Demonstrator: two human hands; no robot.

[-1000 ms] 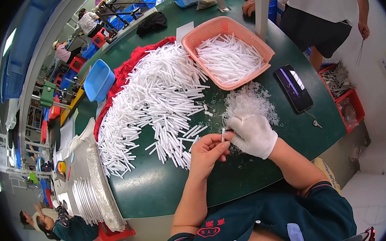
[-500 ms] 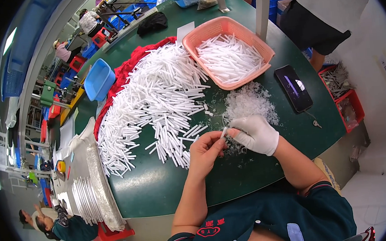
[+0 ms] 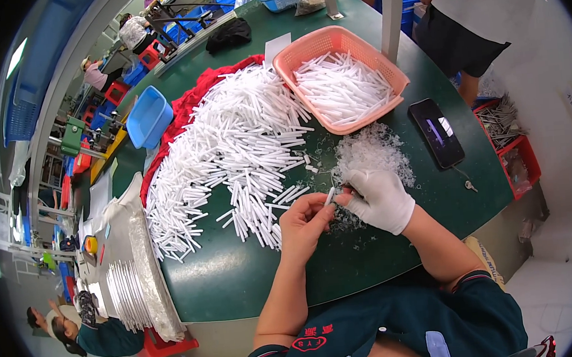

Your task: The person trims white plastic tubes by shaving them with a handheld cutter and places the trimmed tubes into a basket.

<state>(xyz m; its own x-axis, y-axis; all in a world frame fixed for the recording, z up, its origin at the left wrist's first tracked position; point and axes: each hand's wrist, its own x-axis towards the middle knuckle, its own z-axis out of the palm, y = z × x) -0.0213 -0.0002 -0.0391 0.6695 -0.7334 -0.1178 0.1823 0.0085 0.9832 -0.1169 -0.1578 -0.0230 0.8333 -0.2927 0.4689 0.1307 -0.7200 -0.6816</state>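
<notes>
My bare left hand pinches a short white plastic tube, which stands up tilted from the fingertips. Close beside it is my right hand in a white glove with bare fingertips. Its fingers are closed around something small and dark that I cannot make out. Clear plastic scraps lie heaped just beyond the glove, with some under both hands. To the left spreads a large pile of white tubes, partly on a red cloth. More tubes fill a pink basket beyond the scraps.
A phone with a small key lies right of the scraps on the green table. An empty blue basket stands far left. A metal post rises behind the pink basket. Co-workers sit at the left; a person stands far right.
My right hand's fingers have shifted slightly on the tube's right side, showing more of the dark thing. The tube leans a little more. The person at the far right has moved slightly.
</notes>
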